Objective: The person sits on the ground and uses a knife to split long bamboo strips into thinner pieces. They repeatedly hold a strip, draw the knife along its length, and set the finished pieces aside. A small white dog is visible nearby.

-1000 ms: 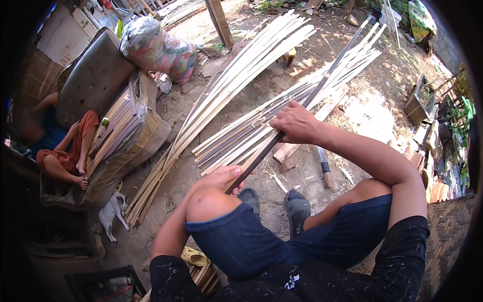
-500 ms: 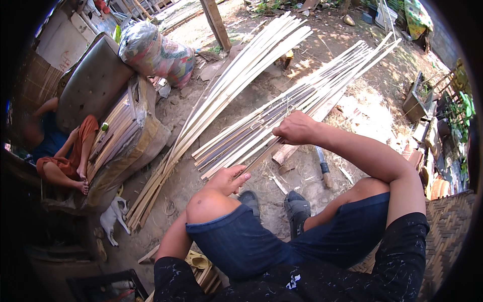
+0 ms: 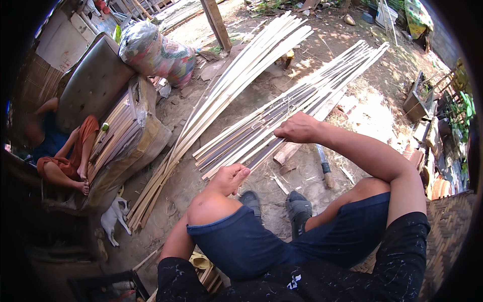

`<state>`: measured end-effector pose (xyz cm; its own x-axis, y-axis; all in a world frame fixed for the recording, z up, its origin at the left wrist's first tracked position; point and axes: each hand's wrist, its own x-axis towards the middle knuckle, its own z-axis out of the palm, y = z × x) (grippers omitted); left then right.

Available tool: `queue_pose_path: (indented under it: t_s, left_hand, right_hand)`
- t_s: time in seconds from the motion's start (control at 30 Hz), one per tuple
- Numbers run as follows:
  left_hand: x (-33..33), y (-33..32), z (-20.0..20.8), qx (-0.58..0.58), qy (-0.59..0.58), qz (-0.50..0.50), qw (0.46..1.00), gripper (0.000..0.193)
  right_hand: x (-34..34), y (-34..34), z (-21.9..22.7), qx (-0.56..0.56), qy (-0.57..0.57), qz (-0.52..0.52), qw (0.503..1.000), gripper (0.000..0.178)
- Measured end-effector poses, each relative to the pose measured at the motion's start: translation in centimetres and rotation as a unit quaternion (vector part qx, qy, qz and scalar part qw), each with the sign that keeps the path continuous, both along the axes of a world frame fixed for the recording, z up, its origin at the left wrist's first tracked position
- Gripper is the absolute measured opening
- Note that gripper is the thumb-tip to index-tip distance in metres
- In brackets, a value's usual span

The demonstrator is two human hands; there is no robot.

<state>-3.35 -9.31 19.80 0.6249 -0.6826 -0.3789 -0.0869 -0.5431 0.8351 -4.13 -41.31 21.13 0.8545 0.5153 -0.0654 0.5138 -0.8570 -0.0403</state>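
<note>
A bundle of long, thin bamboo strips (image 3: 236, 142), some pale and some dark, lies on the ground before me. My right hand (image 3: 298, 128) is closed on a strip partway along the bundle's right side, knuckles up. By the near end of the same strip, my left hand (image 3: 229, 179) is closed with its thumb on top, just above my left knee. How the left fingers sit around the strip's end is partly hidden. A knife (image 3: 324, 166) with a dark handle rests on the ground right of the bundle, beside a pale wood block (image 3: 288, 152).
Another spread of pale strips (image 3: 221, 100) lies to the left. Beyond it, an old couch (image 3: 146, 146) bears more strips and a seated person (image 3: 65, 146). A white cat (image 3: 114, 221) lies by the couch. A stuffed sack (image 3: 156, 53) stands behind, near a wooden post (image 3: 216, 25).
The strip that ran out past the bundle's far right end now lies in line with the others. Both hands stay nearly in place, the left turning slightly so its thumb points up.
</note>
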Motion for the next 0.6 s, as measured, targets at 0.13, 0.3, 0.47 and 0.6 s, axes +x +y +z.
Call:
queue_pose_path:
  t_s: [0.13, 0.3, 0.47, 0.6]
  left_hand:
    - [0.1, 0.2, -0.9, 0.010, 0.060, -0.052, 0.997, 0.033]
    - [0.8, 1.7, -3.0, 0.097, -0.073, -0.066, 0.990, 0.043]
    - [0.7, -0.5, 0.2, 0.073, -0.189, -0.059, 0.977, 0.053]
    - [0.9, -0.9, -0.6, 0.066, -0.227, -0.055, 0.970, 0.051]
  right_hand:
    - [0.2, -0.5, 0.5, -0.015, 0.000, 0.006, 1.000, 0.012]
    - [1.5, -3.5, 0.1, -0.006, -0.058, -0.042, 0.997, 0.015]
    - [-0.3, 1.8, 2.1, -0.068, -0.210, 0.074, 0.973, 0.056]
    - [-0.3, 4.9, 1.0, -0.062, 0.010, 0.035, 0.997, 0.019]
